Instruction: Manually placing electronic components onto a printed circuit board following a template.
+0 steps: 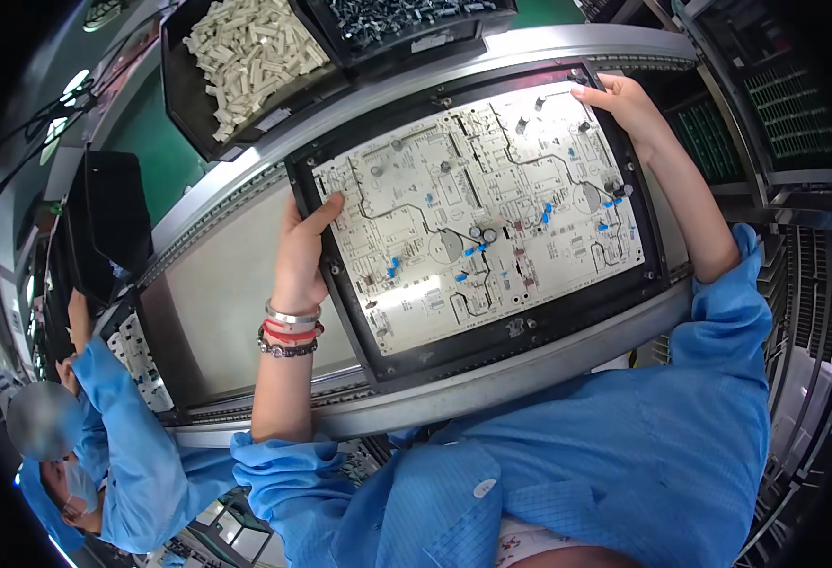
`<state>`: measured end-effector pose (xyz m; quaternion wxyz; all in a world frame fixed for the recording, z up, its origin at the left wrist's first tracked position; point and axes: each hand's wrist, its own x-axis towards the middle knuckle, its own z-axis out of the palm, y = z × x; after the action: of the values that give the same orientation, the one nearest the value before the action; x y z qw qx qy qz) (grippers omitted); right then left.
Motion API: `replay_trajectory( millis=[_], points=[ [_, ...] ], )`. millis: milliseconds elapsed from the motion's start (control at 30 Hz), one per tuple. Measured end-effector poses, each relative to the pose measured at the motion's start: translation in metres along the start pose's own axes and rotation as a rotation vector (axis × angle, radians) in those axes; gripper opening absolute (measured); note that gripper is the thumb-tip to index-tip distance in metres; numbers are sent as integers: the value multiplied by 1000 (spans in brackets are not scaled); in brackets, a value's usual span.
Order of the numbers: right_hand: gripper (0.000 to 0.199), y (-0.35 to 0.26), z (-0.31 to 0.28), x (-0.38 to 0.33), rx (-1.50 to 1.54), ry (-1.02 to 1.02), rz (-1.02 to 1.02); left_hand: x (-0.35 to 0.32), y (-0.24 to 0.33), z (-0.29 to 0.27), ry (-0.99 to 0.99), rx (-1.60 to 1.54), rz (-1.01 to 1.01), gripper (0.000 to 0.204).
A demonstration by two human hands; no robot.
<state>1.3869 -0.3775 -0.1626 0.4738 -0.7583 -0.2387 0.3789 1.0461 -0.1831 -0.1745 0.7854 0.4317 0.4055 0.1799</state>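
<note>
A large white circuit board (407, 256) lies in a black frame-like carrier (520, 327), tilted over the conveyor in front of me. Blue parts, round capacitors and black pieces stand on its face. My left hand (304, 246) grips the carrier's left side, thumb on top near the board's edge and the other fingers hidden beneath. At the far right corner my right hand (629, 109) holds the carrier, its thumb lying over the rim and its remaining fingers mostly out of sight.
Beyond the conveyor rail (615, 40) stand a black bin of white parts (255, 62) and a bin of dark parts (392, 24). At left, a co-worker in a blue sleeve (141, 445) is beside another board (137, 364). Racks (795, 95) line the right.
</note>
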Motion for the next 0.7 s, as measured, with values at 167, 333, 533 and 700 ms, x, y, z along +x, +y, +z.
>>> replay_trajectory(
  millis=[167, 333, 533, 700],
  points=[
    [53, -7, -2, -5, -663, 95, -406, 0, -5, -35, 335, 1026, 619, 91],
    [54, -38, 25, -105, -668, -54, -709, -83, 26, -3, -240, 1346, 749, 72],
    [56, -15, 57, -129, -1001, -459, -918, -113, 6, 13, -282, 1662, 656, 65],
    [54, -15, 59, -131, -941, -462, -892, -119, 0, 14, -229, 1724, 673, 65]
  ],
)
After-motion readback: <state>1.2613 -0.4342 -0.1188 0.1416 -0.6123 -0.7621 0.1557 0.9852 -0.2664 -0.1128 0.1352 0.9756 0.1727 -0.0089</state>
